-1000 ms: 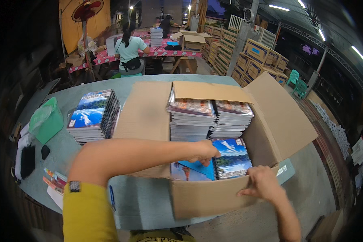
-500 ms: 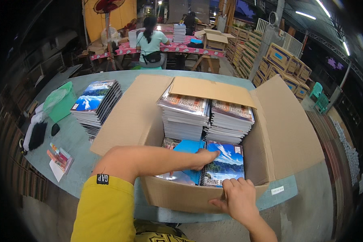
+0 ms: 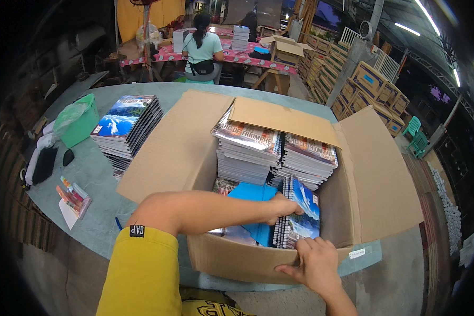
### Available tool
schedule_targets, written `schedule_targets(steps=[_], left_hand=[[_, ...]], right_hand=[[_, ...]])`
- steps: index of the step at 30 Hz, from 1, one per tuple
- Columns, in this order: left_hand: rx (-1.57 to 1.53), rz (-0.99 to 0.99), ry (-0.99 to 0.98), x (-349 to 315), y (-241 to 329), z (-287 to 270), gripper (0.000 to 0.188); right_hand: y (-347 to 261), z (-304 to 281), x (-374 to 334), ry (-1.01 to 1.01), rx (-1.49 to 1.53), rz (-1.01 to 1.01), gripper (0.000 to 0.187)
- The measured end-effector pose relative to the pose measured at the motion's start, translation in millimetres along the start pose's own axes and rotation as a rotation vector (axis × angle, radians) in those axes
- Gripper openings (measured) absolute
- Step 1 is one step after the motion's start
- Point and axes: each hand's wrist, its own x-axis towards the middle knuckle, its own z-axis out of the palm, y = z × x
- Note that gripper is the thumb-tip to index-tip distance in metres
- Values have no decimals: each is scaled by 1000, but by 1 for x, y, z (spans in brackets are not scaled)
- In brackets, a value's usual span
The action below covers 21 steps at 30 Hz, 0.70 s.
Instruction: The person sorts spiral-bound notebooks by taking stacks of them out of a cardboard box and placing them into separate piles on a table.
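An open cardboard box stands before me. In its near right part lie spiral notebooks with blue landscape covers, their left, spiral-bound side raised and tilted. My left hand reaches across from the left and grips that raised side, thumb on top and the other fingers mostly hidden. My right hand is hooked over the box's front wall, fingers inside by the notebooks' near edge and thumb outside. Left of the notebooks, a bright blue sheet or folder covers part of another stack.
Two tall notebook stacks fill the box's far half. On the table stand another notebook stack, a green bin, a computer mouse and stationery. Beyond, a person sits at a pink-covered table.
My left hand has lifted the left side of the notebooks, which lay flat before. My right hand keeps its place on the box's front wall. The view has shifted slightly.
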Motion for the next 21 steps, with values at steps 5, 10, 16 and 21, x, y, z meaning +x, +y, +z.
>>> schedule_targets(steps=[5,10,16,21], left_hand=[[210,85,164,-76,49,14,77],[292,415,16,-135,84,-1,78],[82,796,-134,-214,122,-60,66],[-129,659,-122,-271,140,-165,43]], right_hand=[[13,-27,0,77,443,15,56],[62,-19,6,466,775,531,77],[26,-9,52,338,1815,465,70],[-70,-30,130,138,1893,397,57]])
